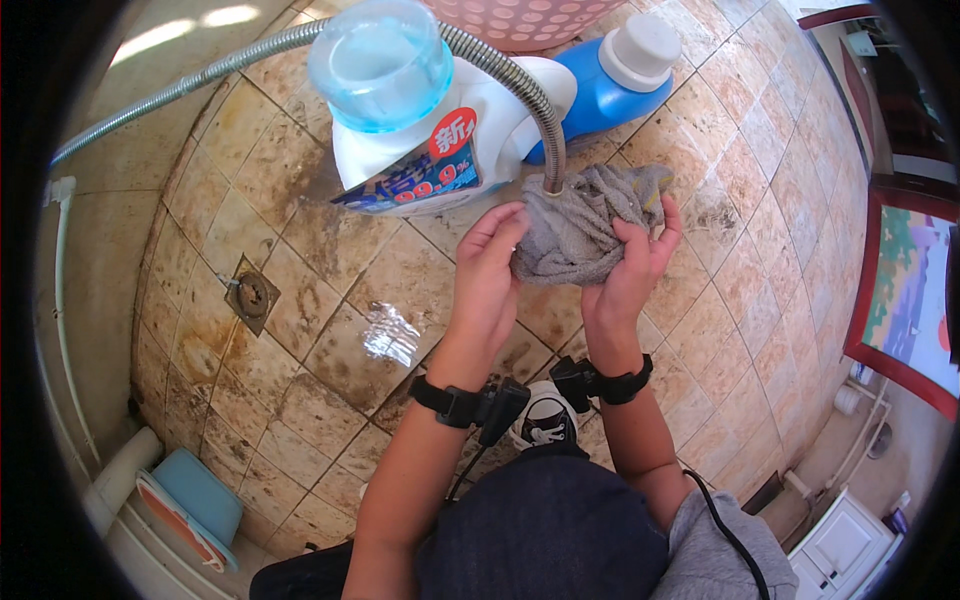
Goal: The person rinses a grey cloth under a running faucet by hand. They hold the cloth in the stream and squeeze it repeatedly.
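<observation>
Cloth [575,240] was bunched, not spread; floor [300,300] stained.
Left hand [485,265] fingers pinched its left edge, right hand [628,272] fingers gripped its right, at the hose [552,140] end; couldn't tell if water ran.

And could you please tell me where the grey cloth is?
The grey cloth is above and right of centre in the head view, between the left hand and right hand, near the blue bottle.

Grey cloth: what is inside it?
A metal hose reaches the upper part of the grey cloth; its folds cover whatever may be inside, so that cannot be seen.
</observation>
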Available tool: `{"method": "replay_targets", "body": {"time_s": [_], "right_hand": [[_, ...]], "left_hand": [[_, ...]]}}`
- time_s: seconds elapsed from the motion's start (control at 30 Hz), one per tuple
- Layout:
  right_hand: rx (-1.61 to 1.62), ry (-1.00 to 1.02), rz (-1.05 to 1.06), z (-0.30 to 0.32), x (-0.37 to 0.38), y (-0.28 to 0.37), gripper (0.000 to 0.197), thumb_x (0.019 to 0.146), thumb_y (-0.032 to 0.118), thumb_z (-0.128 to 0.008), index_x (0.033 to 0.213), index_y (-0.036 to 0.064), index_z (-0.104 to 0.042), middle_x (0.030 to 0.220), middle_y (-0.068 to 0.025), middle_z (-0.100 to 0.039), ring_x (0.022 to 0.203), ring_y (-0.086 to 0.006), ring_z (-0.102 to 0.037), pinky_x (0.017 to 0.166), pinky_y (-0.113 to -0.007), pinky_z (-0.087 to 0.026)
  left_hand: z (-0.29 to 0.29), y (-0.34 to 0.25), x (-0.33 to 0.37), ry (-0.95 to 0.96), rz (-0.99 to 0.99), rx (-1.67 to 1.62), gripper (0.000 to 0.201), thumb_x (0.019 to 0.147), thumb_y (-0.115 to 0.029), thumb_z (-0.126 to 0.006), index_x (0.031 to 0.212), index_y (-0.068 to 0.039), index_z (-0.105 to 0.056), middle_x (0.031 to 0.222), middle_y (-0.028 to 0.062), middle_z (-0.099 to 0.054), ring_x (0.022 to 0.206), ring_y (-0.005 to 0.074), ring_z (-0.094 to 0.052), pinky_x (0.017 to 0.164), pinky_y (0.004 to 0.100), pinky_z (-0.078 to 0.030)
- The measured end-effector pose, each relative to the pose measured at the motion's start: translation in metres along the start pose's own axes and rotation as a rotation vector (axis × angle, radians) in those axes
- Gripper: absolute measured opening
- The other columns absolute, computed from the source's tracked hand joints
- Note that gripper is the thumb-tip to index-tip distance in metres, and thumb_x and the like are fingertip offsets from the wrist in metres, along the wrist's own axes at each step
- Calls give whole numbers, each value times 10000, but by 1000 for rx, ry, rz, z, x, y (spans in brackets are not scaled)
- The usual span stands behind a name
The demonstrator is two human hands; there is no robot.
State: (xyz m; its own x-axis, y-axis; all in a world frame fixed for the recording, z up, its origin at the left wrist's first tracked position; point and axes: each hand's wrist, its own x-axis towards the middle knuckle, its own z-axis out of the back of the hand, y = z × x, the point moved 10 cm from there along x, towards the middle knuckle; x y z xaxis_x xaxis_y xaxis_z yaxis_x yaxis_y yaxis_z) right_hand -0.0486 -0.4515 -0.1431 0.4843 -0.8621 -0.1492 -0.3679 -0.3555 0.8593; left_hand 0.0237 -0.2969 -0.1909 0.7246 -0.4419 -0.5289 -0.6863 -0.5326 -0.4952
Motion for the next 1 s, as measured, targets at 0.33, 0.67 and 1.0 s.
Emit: {"method": "replay_targets", "body": {"time_s": [0.33, 0.67, 1.0], "right_hand": [[7, -24, -52, 1, 0, 5, 590, 783, -64, -470, 1339, 84, -336, 1216, -146, -478, 1098, -257, -526, 946, -388, -471], [-8, -75, 71, 12, 15, 43, 599, 784, -35, -447, 1359, 68, -315, 1242, -191, -490, 1089, -302, -555, 948, -424, -484], [-8, -99, 89, 15, 14, 53, 629, 773, -56, -445, 1371, 79, -307, 1252, -199, -484, 1097, -310, -554, 956, -424, -481]], "left_hand": [[3, 12, 0, -16, 119, -7, 191, 959, -139, -543, 1097, -27, -612, 1023, 36, -641, 955, 116, -606, 819, 258, -478], [-14, 17, 19, 41, 194, 218, 255, 972, -259, -493, 1082, -57, -603, 1025, 30, -623, 986, 131, -563, 830, 323, -450], [-22, 18, 36, 48, 136, 416, 191, 959, -169, -507, 1022, -23, -614, 853, 54, -646, 774, 129, -608, 719, 269, -480]]}}
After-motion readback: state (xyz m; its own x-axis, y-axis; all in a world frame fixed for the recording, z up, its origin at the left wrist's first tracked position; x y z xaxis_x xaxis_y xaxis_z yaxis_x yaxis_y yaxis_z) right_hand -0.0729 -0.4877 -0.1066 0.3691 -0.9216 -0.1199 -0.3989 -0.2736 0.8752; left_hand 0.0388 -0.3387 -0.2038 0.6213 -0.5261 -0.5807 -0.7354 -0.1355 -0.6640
